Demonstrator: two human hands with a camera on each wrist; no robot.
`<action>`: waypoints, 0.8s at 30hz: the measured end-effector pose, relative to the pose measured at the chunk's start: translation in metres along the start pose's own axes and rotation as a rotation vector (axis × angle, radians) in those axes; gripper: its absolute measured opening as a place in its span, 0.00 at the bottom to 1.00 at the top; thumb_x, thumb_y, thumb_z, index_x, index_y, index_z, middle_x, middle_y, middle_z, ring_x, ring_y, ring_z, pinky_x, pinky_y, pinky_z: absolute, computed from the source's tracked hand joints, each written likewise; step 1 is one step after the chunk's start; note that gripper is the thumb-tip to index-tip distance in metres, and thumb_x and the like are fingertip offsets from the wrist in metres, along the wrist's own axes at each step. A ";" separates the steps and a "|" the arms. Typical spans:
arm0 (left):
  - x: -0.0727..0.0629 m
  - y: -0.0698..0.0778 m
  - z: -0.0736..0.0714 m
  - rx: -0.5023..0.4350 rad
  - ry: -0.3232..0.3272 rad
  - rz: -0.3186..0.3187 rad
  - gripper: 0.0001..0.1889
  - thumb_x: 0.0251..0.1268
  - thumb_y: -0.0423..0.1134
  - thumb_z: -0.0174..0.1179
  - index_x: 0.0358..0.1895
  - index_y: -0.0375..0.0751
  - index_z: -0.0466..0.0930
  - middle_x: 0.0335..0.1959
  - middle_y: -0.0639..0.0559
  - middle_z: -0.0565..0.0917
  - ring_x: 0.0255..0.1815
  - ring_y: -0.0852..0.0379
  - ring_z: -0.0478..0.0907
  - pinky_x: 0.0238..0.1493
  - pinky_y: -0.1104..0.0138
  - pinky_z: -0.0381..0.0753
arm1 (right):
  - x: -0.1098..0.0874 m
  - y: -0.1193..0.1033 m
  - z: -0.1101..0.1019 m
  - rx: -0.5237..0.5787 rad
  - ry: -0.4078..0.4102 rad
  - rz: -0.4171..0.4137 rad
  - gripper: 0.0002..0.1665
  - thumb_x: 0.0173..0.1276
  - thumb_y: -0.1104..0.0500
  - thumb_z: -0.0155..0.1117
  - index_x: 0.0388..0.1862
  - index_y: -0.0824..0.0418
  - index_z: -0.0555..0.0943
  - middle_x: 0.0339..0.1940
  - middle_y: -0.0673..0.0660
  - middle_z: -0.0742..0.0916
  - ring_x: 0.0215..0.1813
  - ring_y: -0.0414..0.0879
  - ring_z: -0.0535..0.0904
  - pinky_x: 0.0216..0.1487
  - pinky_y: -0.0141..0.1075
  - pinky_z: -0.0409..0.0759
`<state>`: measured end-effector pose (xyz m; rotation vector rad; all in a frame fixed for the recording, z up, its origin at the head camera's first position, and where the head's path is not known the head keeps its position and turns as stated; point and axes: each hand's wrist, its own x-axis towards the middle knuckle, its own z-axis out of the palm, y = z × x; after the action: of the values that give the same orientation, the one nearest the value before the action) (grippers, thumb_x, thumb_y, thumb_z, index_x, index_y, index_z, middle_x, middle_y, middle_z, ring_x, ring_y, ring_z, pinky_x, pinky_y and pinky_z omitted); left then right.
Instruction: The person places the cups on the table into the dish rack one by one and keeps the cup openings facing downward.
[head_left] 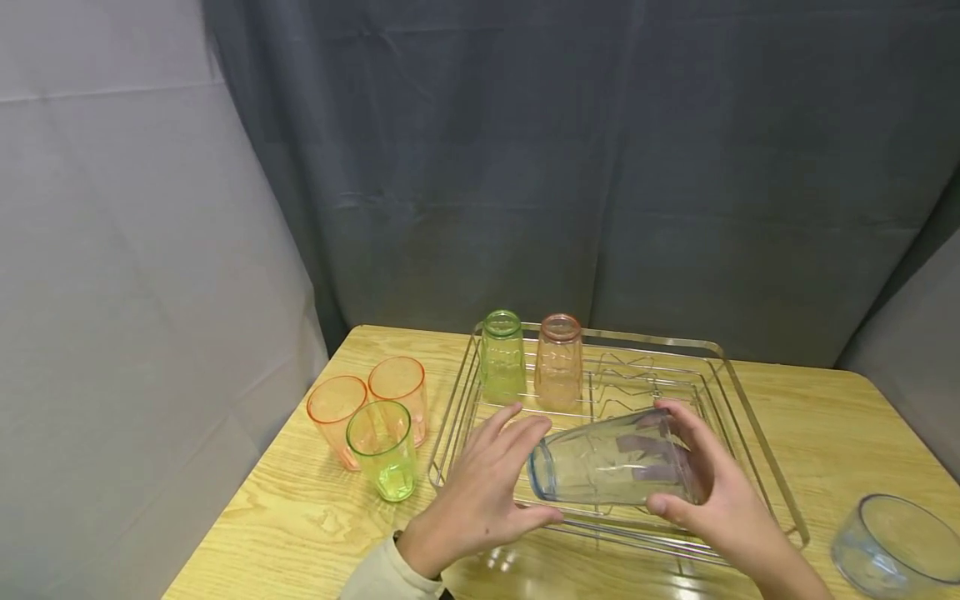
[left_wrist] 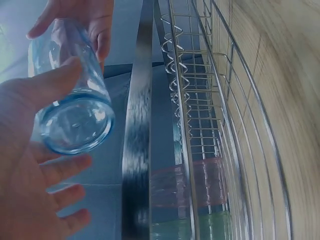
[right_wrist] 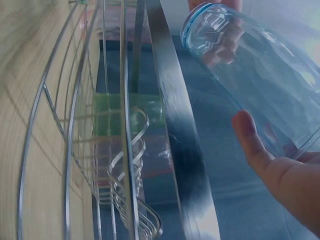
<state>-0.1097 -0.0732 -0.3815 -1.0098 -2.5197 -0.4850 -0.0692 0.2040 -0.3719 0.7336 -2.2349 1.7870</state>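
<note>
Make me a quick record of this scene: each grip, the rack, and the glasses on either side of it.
Right grip: holds a blue glass, tipped sideways
Left grip: fingers apart around the glass's base end; contact unclear
Wire rack: inverted green glass and pink glass
Left of rack: two orange glasses, one upright green glass
Right of rack: second blue glass, partly out of frame
</note>
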 end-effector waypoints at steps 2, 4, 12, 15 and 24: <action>0.000 0.000 0.001 -0.009 0.006 0.014 0.50 0.43 0.66 0.73 0.72 0.50 0.66 0.71 0.58 0.73 0.80 0.52 0.57 0.74 0.51 0.66 | 0.000 0.000 0.001 0.032 -0.022 0.007 0.56 0.55 0.81 0.66 0.79 0.62 0.52 0.68 0.46 0.73 0.60 0.33 0.79 0.53 0.26 0.82; -0.001 0.000 0.001 -0.007 0.018 0.026 0.49 0.43 0.66 0.74 0.71 0.50 0.68 0.71 0.58 0.74 0.80 0.53 0.57 0.74 0.51 0.66 | -0.001 0.001 0.003 0.050 -0.033 0.012 0.56 0.56 0.81 0.65 0.79 0.61 0.51 0.68 0.46 0.73 0.60 0.34 0.79 0.52 0.27 0.83; -0.002 -0.005 -0.001 -0.063 0.013 0.052 0.44 0.45 0.65 0.73 0.67 0.50 0.71 0.61 0.58 0.82 0.68 0.58 0.71 0.67 0.59 0.74 | -0.003 0.009 0.002 0.024 -0.033 0.019 0.55 0.56 0.79 0.65 0.80 0.60 0.51 0.67 0.44 0.74 0.57 0.36 0.80 0.51 0.29 0.84; -0.002 -0.008 -0.003 -0.087 0.013 0.071 0.43 0.47 0.64 0.72 0.67 0.50 0.72 0.59 0.58 0.82 0.64 0.60 0.73 0.65 0.62 0.75 | -0.004 0.011 0.001 -0.069 -0.029 0.042 0.55 0.58 0.75 0.67 0.80 0.56 0.52 0.71 0.45 0.71 0.66 0.31 0.74 0.59 0.22 0.76; -0.003 -0.017 -0.016 -0.089 0.121 0.143 0.42 0.47 0.59 0.75 0.66 0.46 0.73 0.57 0.57 0.83 0.62 0.59 0.75 0.64 0.65 0.76 | -0.005 0.012 0.002 -0.283 -0.047 0.099 0.61 0.53 0.69 0.75 0.80 0.47 0.53 0.69 0.36 0.68 0.59 0.26 0.75 0.54 0.26 0.80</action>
<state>-0.1156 -0.0938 -0.3717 -1.1484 -2.3180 -0.6006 -0.0709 0.2051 -0.3849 0.6229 -2.5234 1.4595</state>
